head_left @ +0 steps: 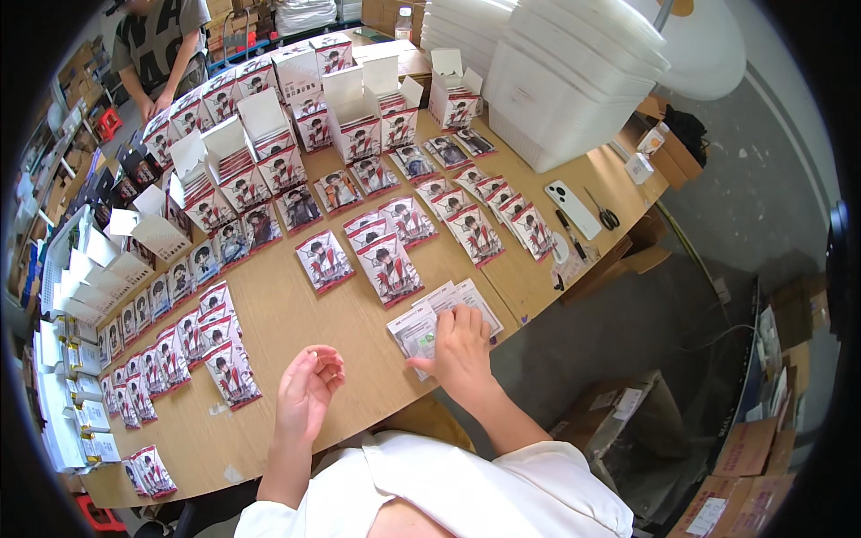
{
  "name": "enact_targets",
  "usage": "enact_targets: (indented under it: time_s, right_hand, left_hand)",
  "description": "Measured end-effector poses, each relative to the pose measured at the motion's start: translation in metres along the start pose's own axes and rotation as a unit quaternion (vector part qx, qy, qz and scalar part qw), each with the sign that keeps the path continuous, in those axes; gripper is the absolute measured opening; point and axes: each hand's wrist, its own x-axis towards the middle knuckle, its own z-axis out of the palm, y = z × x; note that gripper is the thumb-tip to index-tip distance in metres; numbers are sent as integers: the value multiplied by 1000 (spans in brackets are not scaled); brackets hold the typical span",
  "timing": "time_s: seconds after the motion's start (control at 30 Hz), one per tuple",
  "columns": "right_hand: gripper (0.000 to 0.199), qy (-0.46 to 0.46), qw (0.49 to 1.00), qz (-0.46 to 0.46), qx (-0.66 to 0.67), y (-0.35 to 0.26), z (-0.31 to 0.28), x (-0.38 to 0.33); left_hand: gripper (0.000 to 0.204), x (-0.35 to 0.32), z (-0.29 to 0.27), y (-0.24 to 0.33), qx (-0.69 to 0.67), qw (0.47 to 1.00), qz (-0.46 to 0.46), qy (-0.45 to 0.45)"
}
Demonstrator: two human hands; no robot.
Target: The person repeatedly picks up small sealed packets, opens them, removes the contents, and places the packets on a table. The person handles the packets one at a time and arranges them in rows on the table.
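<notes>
My right hand (462,354) rests on several small foil packets (415,334) that lie overlapping with their pale printed backs up near the table's front edge. Its thumb is spread to the left and its fingers lie over the packets, hiding part of them. To the left, my left hand (309,386) hovers by the table's edge, fingers loosely curled and nothing in it. Beyond the hands lie face-up packets with a red-and-white character picture, among them a front packet (391,269) and a single packet (324,261).
Opened display boxes (357,139) full of packets stand in rows at the back. More packet piles (231,372) lie left. A white phone (572,210), a pen (569,233) and scissors (603,211) lie right, near stacked translucent bins (556,99). Another person (161,54) stands far left.
</notes>
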Motion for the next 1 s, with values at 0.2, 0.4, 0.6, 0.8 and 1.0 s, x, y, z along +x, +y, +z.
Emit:
enact_targets:
  time_s: [0.2,0.4,0.6,0.8,1.0]
  right_hand:
    - [76,-36,997,40,-53,-22,-4,-3]
    - [80,-37,998,42,-7,-28,5,-5]
    - [83,-69,992,99,-31,-40,-8,-5]
    - [65,-42,992,11,120,-55,-12,-3]
    - [51,11,897,-287,337,-148,9,-44]
  left_hand:
    - [22,-19,-11,0,10,1000,17,-7]
    - [21,-40,-28,2,5,999,35,-12]
    - [19,-66,-50,6,-16,999,42,-10]
    - [32,-84,-70,4,27,998,59,3]
    - [82,-77,-53,-20,168,964,202,36]
